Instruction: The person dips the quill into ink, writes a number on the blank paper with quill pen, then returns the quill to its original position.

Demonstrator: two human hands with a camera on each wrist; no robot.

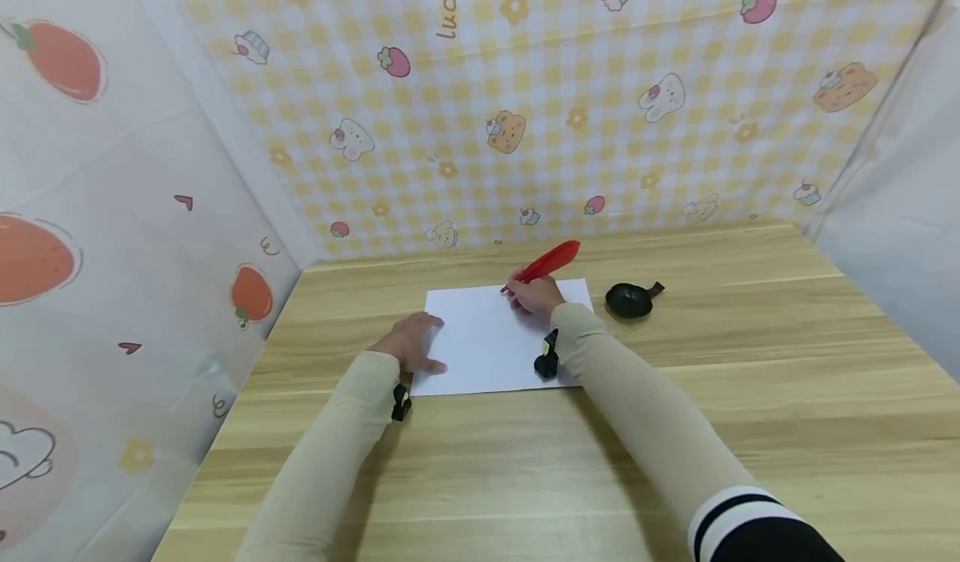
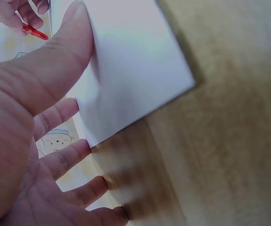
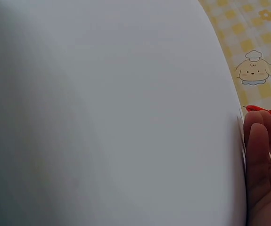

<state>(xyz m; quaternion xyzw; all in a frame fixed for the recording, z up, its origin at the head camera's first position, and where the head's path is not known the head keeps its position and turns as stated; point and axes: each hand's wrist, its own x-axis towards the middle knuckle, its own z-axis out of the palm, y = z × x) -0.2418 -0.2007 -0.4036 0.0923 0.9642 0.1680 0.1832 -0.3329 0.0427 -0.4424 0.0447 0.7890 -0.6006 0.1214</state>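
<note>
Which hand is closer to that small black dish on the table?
The right hand. It grips a red feather pen over the paper's far edge, just left of the black dish. The left hand rests on the paper's opposite left edge.

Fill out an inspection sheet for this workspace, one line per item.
Surface: wooden table, light grain.
Job's things: white paper sheet lying flat; red feather pen over its far edge.
Clutter: small black dish right of the sheet.
Grippers: left hand rests fingers straight on the sheet's left edge; right hand grips the pen.
Cables: nothing seen.
Surroundings: yellow checked cartoon backdrop; white side panels.
</note>
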